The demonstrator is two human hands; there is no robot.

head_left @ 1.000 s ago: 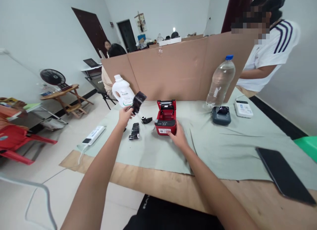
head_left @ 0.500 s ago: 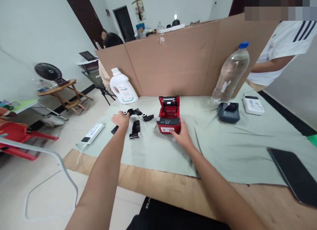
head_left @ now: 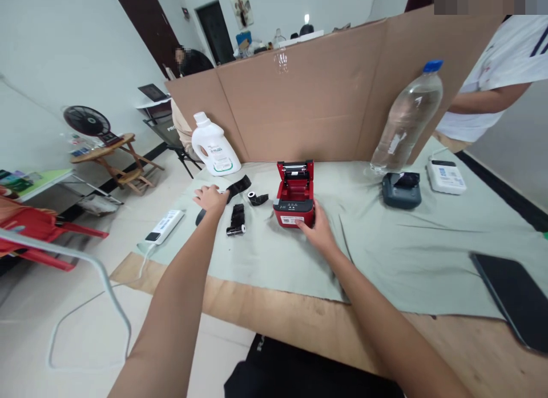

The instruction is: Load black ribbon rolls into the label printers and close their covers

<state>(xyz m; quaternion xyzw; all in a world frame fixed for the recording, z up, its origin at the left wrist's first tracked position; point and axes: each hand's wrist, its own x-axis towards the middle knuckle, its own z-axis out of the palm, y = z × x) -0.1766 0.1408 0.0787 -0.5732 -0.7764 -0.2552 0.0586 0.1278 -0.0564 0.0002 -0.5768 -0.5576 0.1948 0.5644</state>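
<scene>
My right hand [head_left: 317,229] grips the right side of a small red and black label printer [head_left: 295,206], thumb on its front. The printer's lid is raised and the red inner compartment shows. My left hand [head_left: 210,198] is open, fingers spread, over a black ribbon strip [head_left: 240,186] that it partly covers. A dark piece [head_left: 200,216] shows below that hand. Between the hands lie a small roll of black ribbon [head_left: 252,197] with a loose tail and another black roll [head_left: 236,230] with its strip unrolled away from me.
A white detergent jug [head_left: 215,147] and a large clear bottle [head_left: 406,118] stand before a cardboard screen [head_left: 299,101]. To the right are a dark printer [head_left: 401,192], a white device [head_left: 446,177] and a black tablet [head_left: 514,298]. A white power strip [head_left: 165,226] lies left.
My left hand's fingers have spread apart, and the black strip by it lies straighter. The right hand still holds the printer. The view has shifted slightly.
</scene>
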